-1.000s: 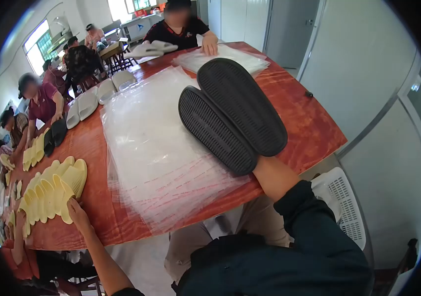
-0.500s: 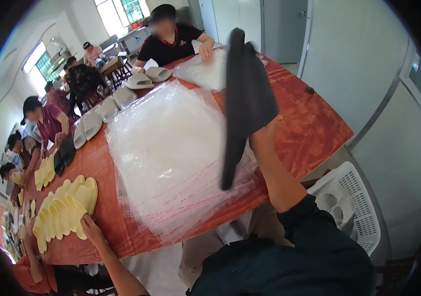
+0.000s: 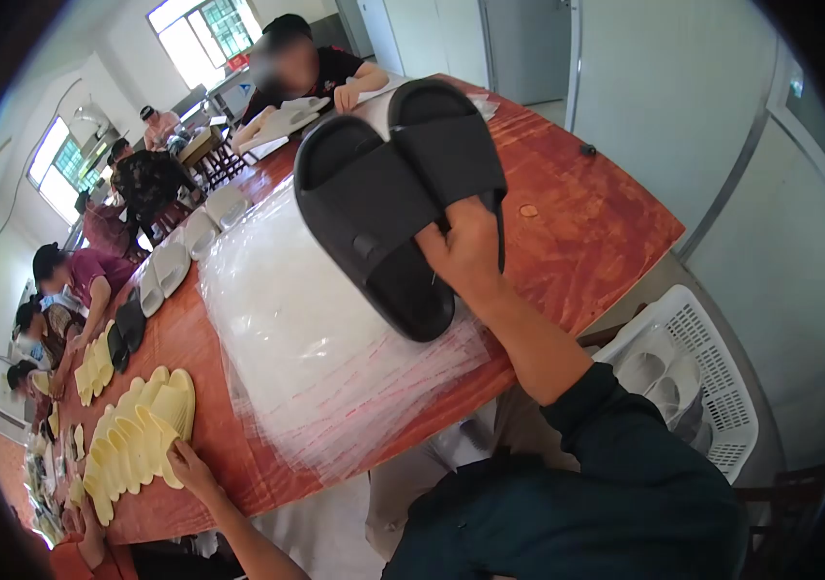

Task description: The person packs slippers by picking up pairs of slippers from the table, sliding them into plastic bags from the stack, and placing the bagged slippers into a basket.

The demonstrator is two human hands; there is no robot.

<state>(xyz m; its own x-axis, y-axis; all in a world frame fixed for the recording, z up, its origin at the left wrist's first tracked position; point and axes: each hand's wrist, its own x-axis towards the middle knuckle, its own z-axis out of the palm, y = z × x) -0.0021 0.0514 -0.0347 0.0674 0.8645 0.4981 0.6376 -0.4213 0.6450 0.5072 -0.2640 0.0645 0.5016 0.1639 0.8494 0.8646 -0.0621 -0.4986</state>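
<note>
My right hand [image 3: 467,246] is closed on a pair of black slide slippers [image 3: 374,193], with its fingers in under the straps. The pair is held up over a stack of clear plastic bags [image 3: 287,319] printed with pink lines, insoles and straps facing me. At the lower left, my left hand [image 3: 188,466] is closed on the near end of a row of pale yellow slippers [image 3: 137,435]. Its fingertips pinch the edge of one slipper.
Grey slippers [image 3: 173,263], a black pair [image 3: 126,333] and more yellow slippers [image 3: 93,367] line the far side of the reddish table [image 3: 596,222]. A white basket [image 3: 712,377] holds light slippers at right. Across from me a person [image 3: 335,72] handles grey slippers.
My right hand has swung the black slippers left and turned them from nearly edge-on to face me. My left hand stays at the yellow row. The person opposite now has grey slippers in hand.
</note>
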